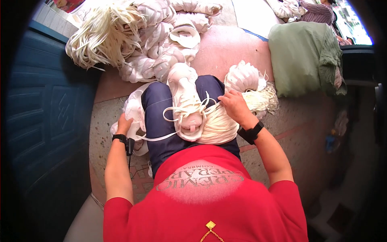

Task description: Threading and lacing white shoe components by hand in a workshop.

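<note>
A pale pink-and-white sneaker (183,101) lies on my lap between my thighs, its heel toward me. A cream shoelace (189,105) is looped across its opening. My right hand (236,105) is closed, with its fingertips pinching a lace end to the right of the shoe. Beside my left thigh, my left hand (124,124) is closed, its fingers partly hidden; a lace strand runs from the shoe toward it. White shoe pieces (135,109) hang just past this hand. A thick bundle of cream laces (219,128) rests on my right thigh, under my right hand.
A large pile of pale shoes (157,52) lies ahead, with a heap of loose laces (107,36) on its left. Another shoe (242,76) sits beyond my right knee. A stuffed green sack (300,60) stands at the right, a blue door (48,101) at the left. A person (318,12) is at the far right.
</note>
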Demonstrator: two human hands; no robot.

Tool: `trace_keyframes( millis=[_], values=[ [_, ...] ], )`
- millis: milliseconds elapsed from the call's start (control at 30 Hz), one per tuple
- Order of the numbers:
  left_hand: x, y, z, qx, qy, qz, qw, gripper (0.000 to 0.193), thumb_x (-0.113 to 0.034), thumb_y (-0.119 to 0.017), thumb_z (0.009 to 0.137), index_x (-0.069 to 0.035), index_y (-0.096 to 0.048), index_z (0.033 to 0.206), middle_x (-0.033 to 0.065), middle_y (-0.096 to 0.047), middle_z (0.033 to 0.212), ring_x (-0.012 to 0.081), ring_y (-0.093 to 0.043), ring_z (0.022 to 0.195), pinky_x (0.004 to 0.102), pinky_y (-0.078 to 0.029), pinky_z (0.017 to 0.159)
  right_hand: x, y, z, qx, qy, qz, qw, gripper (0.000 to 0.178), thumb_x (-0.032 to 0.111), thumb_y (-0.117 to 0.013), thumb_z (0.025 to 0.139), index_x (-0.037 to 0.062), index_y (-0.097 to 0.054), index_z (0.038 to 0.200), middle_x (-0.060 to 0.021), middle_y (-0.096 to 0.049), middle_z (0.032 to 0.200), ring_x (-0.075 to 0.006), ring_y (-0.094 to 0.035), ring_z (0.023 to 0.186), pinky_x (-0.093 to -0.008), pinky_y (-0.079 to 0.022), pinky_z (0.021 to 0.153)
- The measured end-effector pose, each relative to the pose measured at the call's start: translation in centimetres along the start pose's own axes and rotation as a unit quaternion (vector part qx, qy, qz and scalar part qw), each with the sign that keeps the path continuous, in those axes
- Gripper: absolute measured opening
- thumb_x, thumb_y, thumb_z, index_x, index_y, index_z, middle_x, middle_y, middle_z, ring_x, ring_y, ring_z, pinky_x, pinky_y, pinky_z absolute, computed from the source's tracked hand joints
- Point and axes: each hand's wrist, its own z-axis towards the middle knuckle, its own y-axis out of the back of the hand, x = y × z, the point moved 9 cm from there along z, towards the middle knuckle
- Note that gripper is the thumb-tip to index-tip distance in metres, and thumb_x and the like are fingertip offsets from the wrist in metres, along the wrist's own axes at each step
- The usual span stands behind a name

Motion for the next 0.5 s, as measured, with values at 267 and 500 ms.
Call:
trace_keyframes(
  millis=[267,500],
  values=[
    [-8.7,7.9,-3.9,-0.169,-0.066,0.267,0.946,0.032,-0.029,-0.054,0.076,0.003,-0.059,0.078,0.0262,-0.058,0.080,0.0415,-0.056,0.078,0.0473,-0.043,0.069,3.2,2.2,0.5,-0.001,0.075,-0.103,0.992,0.015,0.002,-0.049,0.068,0.0038,-0.053,0.082,-0.0105,-0.049,0.073,-0.0274,-0.048,0.076,-0.0362,-0.037,0.071],
    [-14.6,19.4,-10.8,-0.351,-0.113,0.198,0.908,0.029,-0.023,-0.048,0.077,0.004,-0.053,0.069,0.0270,-0.054,0.072,0.0440,-0.053,0.073,0.0477,-0.042,0.064,-1.5,13.7,-1.7,-0.176,-0.213,0.419,0.865,0.011,0.014,-0.044,0.086,0.0054,-0.048,0.081,-0.0004,-0.043,0.067,-0.0117,-0.043,0.060,-0.0224,-0.036,0.057]
  ],
)
